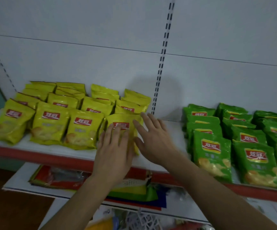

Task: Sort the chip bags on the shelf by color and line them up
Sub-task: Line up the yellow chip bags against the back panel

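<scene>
Both my hands are on the front-right yellow bag point(123, 128). Left hand point(113, 151) lies flat on its face, fingers straight and slightly spread, tips just under the red logo. Right hand point(152, 138) sits at the bag's 3 o'clock edge, fingers straight and fanned toward 11 o'clock, thumb low against the bag's right side; no curl, nothing gripped. That bag closes a front row of four, with the rest of the yellow bags point(51, 123) stacked in rows behind it. Green bags point(212, 153) are grouped at 3 o'clock, well apart, bare white shelf point(171, 128) between the groups. The shelf has a red front lip, white back panel point(101, 63) and a slotted upright point(162, 57) at 12 o'clock. The lower shelf point(18, 180) holds mixed coloured packets, too blurred to identify. Rightmost green bags are cut off by the frame edge; the lower half of my bag is hidden under my left hand.
</scene>
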`<state>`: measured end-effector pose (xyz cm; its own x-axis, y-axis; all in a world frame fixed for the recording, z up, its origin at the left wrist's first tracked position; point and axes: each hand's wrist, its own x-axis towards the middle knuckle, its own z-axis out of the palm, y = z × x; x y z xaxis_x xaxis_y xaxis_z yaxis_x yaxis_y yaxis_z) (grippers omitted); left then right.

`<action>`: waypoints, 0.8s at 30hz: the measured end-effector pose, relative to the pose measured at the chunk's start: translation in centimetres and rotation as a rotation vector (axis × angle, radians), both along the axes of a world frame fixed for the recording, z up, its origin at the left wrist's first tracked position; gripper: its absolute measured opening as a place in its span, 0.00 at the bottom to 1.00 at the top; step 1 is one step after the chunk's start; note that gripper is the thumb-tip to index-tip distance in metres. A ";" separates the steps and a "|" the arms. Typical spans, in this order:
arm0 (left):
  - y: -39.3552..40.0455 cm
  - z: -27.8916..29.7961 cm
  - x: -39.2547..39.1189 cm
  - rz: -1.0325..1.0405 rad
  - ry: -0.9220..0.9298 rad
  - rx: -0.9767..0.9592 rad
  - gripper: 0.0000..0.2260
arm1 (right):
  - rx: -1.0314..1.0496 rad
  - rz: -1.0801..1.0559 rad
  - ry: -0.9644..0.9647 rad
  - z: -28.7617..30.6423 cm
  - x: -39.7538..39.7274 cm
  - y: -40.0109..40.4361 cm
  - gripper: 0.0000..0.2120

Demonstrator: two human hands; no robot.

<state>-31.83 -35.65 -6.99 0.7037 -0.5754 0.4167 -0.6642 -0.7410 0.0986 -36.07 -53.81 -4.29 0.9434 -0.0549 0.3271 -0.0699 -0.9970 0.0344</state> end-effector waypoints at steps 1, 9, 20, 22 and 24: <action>1.1 -0.1 0.4 0.003 0.011 0.009 0.27 | -0.012 0.003 0.003 -0.3 0.6 1.2 0.31; 3.2 -1.0 4.3 -0.068 0.023 0.003 0.25 | -0.022 -0.042 0.178 -3.0 1.5 4.6 0.34; 0.9 -2.6 5.2 -0.076 0.092 -0.005 0.28 | 0.181 -0.195 -0.111 1.5 6.6 0.5 0.19; 0.7 -2.6 5.2 -0.057 0.084 -0.009 0.29 | 0.222 -0.237 -0.009 2.0 8.3 0.1 0.20; 0.4 -2.5 5.1 -0.050 0.082 -0.001 0.30 | 0.263 -0.223 0.072 2.0 9.5 0.1 0.21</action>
